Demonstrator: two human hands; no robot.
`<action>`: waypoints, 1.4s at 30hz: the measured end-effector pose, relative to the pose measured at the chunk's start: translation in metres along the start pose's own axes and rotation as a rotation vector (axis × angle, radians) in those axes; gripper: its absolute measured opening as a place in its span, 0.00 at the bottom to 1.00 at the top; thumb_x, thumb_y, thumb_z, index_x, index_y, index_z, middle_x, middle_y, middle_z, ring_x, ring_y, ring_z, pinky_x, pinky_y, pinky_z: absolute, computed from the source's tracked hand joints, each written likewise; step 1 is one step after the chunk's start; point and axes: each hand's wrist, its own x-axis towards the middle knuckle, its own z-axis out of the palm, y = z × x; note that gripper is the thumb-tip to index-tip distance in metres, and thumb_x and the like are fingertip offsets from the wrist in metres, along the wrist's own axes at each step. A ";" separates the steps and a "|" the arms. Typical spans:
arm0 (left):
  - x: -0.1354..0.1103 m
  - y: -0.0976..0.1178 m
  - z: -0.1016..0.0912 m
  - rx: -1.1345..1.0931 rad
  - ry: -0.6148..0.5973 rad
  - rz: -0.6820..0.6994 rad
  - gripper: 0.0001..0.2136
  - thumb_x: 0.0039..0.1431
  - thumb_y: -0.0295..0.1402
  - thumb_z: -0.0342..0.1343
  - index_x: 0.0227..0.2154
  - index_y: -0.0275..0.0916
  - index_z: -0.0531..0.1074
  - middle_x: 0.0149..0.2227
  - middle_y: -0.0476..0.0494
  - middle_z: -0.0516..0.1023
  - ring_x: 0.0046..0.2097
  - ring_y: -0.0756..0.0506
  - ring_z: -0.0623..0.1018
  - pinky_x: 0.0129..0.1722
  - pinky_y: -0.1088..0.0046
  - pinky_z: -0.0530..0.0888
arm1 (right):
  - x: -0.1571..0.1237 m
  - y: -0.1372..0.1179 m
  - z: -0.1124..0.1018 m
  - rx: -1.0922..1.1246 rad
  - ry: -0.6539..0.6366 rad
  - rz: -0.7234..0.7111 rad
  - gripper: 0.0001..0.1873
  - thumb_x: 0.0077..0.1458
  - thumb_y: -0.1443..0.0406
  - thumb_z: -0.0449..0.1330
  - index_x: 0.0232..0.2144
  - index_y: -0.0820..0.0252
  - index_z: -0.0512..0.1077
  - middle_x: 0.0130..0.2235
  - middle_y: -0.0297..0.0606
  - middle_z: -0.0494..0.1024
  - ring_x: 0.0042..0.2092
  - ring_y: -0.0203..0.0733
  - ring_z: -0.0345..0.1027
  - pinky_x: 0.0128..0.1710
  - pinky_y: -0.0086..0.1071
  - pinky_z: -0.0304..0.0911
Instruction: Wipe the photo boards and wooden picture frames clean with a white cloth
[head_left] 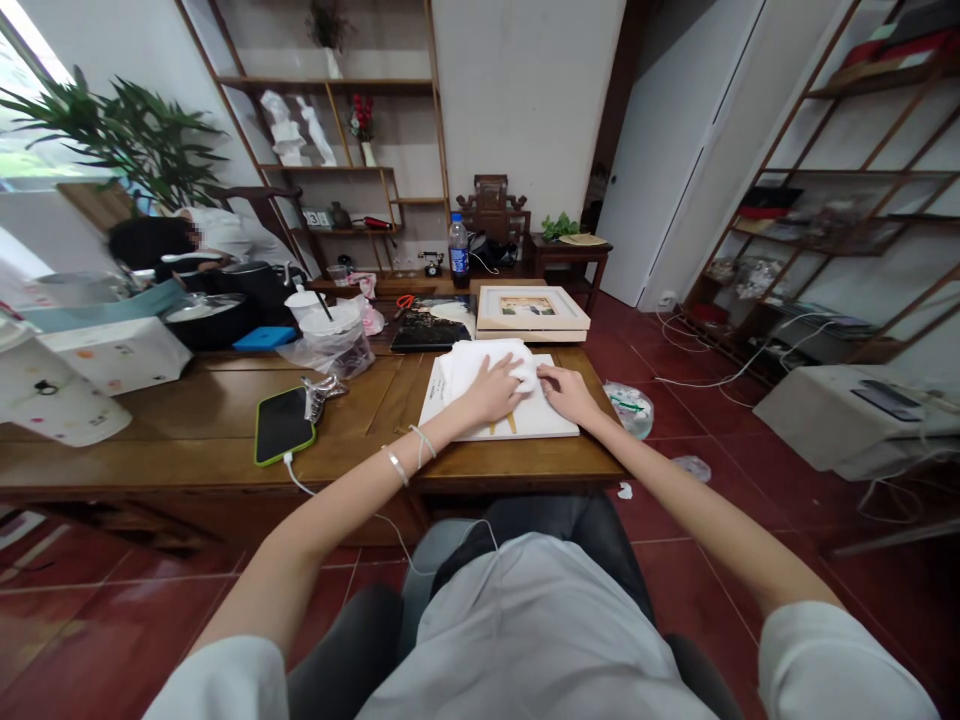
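A folded stack of white paper or tissue (469, 362) lies on a white board (553, 422) at the table's front edge. My left hand (496, 388) rests flat on this stack, its fingers spread. Close to it, a crumpled white wad (525, 376) sits by the fingertips. At the right side of the board is my right hand (568, 394), fingers curled together near the wad; what they pinch, if anything, is hidden. Yellowish strips (511, 424) show on the board below my left hand.
A framed picture (532, 312) and a black glossy tray-like item (431, 322) lie behind the board. On the wooden table (375, 440), a charging phone (285, 425) and a bagged cup (330, 330) stand left. Beyond them a person (232, 235) leans over. A bottle (458, 250) stands behind.
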 end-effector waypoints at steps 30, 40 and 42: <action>-0.014 -0.029 -0.010 0.008 -0.006 -0.014 0.17 0.65 0.37 0.39 0.44 0.34 0.71 0.56 0.35 0.68 0.62 0.37 0.59 0.57 0.55 0.58 | 0.001 0.005 0.003 -0.027 0.009 0.037 0.17 0.49 0.74 0.52 0.39 0.59 0.75 0.44 0.40 0.78 0.46 0.44 0.71 0.52 0.37 0.60; -0.013 -0.041 -0.006 0.045 -0.013 0.004 0.17 0.65 0.35 0.38 0.41 0.33 0.72 0.50 0.33 0.72 0.57 0.38 0.66 0.56 0.56 0.60 | 0.001 0.004 0.003 -0.020 0.012 0.048 0.17 0.49 0.74 0.52 0.40 0.60 0.75 0.44 0.41 0.78 0.47 0.44 0.71 0.52 0.38 0.60; -0.029 -0.034 -0.005 0.036 -0.003 0.028 0.17 0.65 0.34 0.38 0.45 0.33 0.70 0.56 0.33 0.66 0.61 0.37 0.60 0.57 0.54 0.58 | 0.001 0.004 0.003 -0.026 0.011 0.049 0.17 0.50 0.73 0.51 0.40 0.61 0.75 0.44 0.42 0.78 0.47 0.44 0.71 0.53 0.38 0.60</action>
